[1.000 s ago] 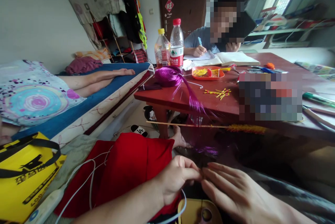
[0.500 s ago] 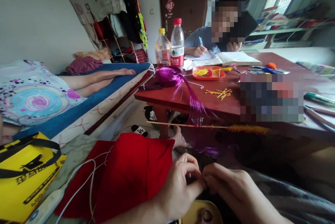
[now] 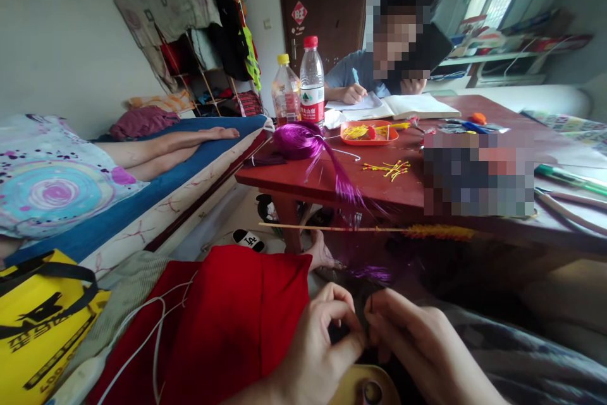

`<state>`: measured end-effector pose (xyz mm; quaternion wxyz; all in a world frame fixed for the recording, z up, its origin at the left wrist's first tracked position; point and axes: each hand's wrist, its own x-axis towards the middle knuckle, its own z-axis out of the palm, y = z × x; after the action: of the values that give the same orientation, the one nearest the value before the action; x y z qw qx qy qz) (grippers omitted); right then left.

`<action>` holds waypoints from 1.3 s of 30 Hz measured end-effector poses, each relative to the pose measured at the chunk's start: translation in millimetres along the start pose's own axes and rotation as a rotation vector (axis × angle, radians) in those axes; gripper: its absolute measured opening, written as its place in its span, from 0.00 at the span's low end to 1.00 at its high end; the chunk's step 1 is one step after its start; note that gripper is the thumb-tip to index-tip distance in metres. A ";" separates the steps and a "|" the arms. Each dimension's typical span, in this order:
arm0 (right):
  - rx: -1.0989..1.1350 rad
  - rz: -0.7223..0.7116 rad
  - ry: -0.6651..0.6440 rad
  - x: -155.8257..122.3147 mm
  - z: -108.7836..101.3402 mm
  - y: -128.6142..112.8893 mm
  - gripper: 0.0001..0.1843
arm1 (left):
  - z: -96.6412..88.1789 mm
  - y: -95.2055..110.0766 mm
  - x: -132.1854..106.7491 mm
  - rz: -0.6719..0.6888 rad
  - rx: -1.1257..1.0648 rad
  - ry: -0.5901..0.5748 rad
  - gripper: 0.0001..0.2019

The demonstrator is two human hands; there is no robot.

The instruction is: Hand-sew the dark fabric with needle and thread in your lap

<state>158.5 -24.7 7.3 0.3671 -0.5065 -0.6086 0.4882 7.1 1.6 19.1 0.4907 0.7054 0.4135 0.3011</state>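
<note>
My left hand point(image 3: 327, 335) is closed in a pinch in front of my lap, thumb and forefinger meeting. Just beside it, my right hand point(image 3: 417, 335) has its fingers pressed together, fingertips almost meeting the left ones. Whatever lies between them is too small or hidden to make out. Below the hands is a yellow tray point(image 3: 353, 383) with a small round roll point(image 3: 372, 391) in it. Red cloth point(image 3: 237, 316) lies to the left of my left hand. Beyond, a purple bundle of fine strands point(image 3: 298, 139) rests on the red table point(image 3: 275, 172), its ends hanging over the edge.
An orange dish point(image 3: 392, 138), yellow stems point(image 3: 389, 169), two bottles point(image 3: 312, 83) and scissors point(image 3: 455, 127) are on the table. A stick with yellow tufts point(image 3: 332, 228) juts along its front edge. Across it, a person writes in a notebook point(image 3: 422, 105). Someone's legs point(image 3: 171, 143) rest on a bed.
The view has shifted slightly, so the surroundings sit further left. My fingertips have come a little apart, the left hand drawing slightly away from the right.
</note>
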 end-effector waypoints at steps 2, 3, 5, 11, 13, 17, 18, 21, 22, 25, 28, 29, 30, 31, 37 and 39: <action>-0.046 -0.014 0.013 -0.2 0.2 -0.1 0.15 | 0.3 -2.9 0.2 0.029 0.030 -0.007 0.07; -0.013 0.013 0.010 0.7 0.4 -0.8 0.14 | 0.8 -5.5 -0.5 0.122 0.100 0.021 0.07; 0.121 0.103 -0.005 3.7 0.6 -2.7 0.13 | 1.6 -11.3 -2.3 0.392 0.308 0.109 0.08; 0.472 0.250 -0.076 12.4 0.2 -1.9 0.16 | -6.2 -14.0 -4.2 0.864 0.753 0.044 0.08; 0.526 0.270 -0.096 13.8 0.9 0.6 0.16 | -9.3 -12.1 -3.9 0.926 0.798 0.000 0.09; 0.445 0.276 -0.119 15.3 1.4 0.4 0.14 | -8.9 -10.0 -3.2 0.929 0.796 -0.021 0.09; 0.335 0.242 -0.095 14.9 0.2 -1.7 0.12 | -7.7 -8.7 -2.4 0.879 0.758 -0.019 0.10; -0.254 -0.160 -0.005 10.6 -7.9 -10.9 0.07 | -4.1 -1.2 3.2 0.473 0.448 -0.037 0.09; -0.478 -0.392 0.010 8.2 -11.6 -13.9 0.08 | -3.3 1.7 5.9 0.258 0.278 -0.051 0.08; -0.979 -0.981 0.057 0.4 -21.1 -19.0 0.17 | -2.6 6.8 14.0 -0.370 -0.266 -0.084 0.02; -1.196 -1.110 0.159 -4.8 -24.2 -16.6 0.22 | -2.6 5.1 17.5 -0.653 -0.626 -0.134 0.04; -1.209 -1.115 0.182 -5.5 -23.8 -14.6 0.23 | -2.7 4.0 17.1 -0.679 -0.676 -0.152 0.04; -1.197 -1.117 0.200 -5.8 -22.8 -12.3 0.23 | -2.8 3.3 16.0 -0.680 -0.691 -0.154 0.04; -1.159 -1.111 0.200 -5.7 -21.3 -9.9 0.23 | -3.0 3.0 14.4 -0.647 -0.659 -0.138 0.04; -0.475 -0.425 -0.010 -2.6 -7.5 1.3 0.18 | 1.0 -2.3 0.0 0.071 0.026 -0.045 0.06; -0.148 -0.068 -0.049 -1.1 -3.4 1.1 0.16 | 4.7 -8.7 -4.6 0.270 0.216 0.049 0.08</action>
<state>162.3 -25.0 7.2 0.3298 -0.4992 -0.6687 0.4415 6.3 -3.0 9.2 0.3572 0.7956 0.3568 0.3350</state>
